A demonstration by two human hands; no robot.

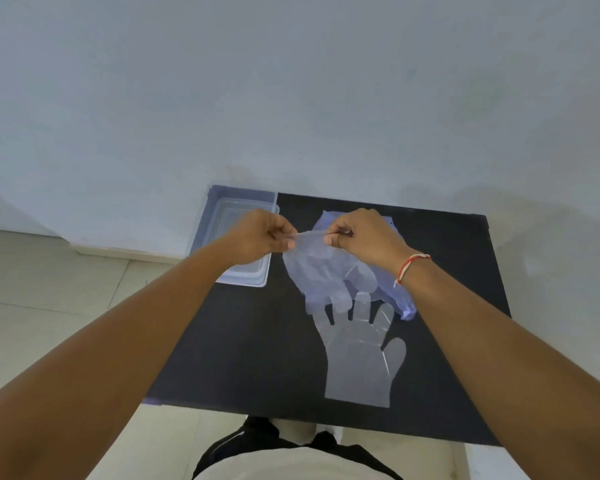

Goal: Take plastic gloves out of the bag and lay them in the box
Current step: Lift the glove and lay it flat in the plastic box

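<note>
My left hand (pixel 262 235) and my right hand (pixel 361 235) both pinch the cuff edge of a clear plastic glove (pixel 321 271), which hangs above the black table with its fingers pointing toward me. Behind and under it lies the bluish plastic bag (pixel 400 299), partly hidden by my right wrist. A second clear glove (pixel 361 358) lies flat on the table nearer to me, fingers pointing away. The clear plastic box (pixel 238 209) stands at the table's far left corner, partly covered by my left hand.
The black table (pixel 257 341) stands against a pale wall (pixel 291 98). Light floor tiles (pixel 49 289) show on the left. A red and white thread is tied round my right wrist (pixel 411 265).
</note>
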